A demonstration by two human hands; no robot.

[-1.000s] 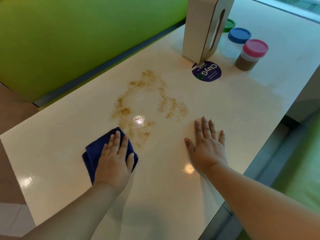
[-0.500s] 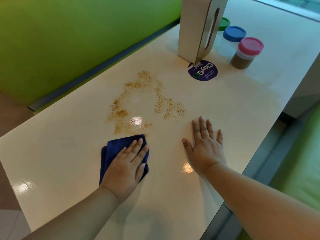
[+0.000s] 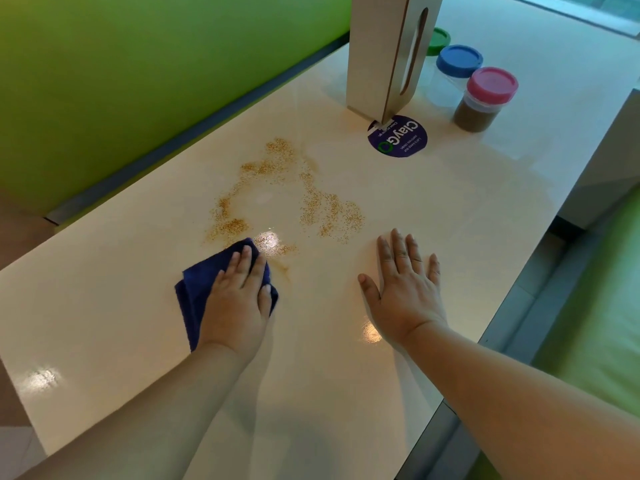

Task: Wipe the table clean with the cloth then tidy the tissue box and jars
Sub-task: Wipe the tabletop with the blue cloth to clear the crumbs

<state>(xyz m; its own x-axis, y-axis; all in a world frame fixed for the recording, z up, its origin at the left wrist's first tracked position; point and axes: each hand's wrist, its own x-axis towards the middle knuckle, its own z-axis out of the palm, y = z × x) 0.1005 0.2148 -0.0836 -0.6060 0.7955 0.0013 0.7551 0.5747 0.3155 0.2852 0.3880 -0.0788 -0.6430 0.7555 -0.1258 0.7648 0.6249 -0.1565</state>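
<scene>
- Cloth (image 3: 197,292), dark blue and folded, lies under the left hand (image 3: 235,303), which presses it flat with fingers laid out straight, not curled around it; it sits on the near middle of the table (image 3: 104,306), its far corner touching the near edge of the spill.
- Its long axis runs from near-left to far-right, the far corner pointing toward the crumbs (image 3: 304,199).
- Right hand (image 3: 405,289) rests palm down on the bare tabletop, fingers spread, holding nothing, just beside the crumbs' near right edge.
- Brown grains scatter in a loose loop across the glossy cream surface, which reflects ceiling lights.
- Farther off, a tissue box (image 3: 384,53) stands upright on end, touching a round purple sticker (image 3: 398,138).
- Beside it stand jars: a pink-lidded jar (image 3: 485,98) with brown contents, a blue-lidded jar (image 3: 457,64), a green lid (image 3: 438,39) partly hidden.
- A green wall (image 3: 138,64) lines the table's left side.
</scene>
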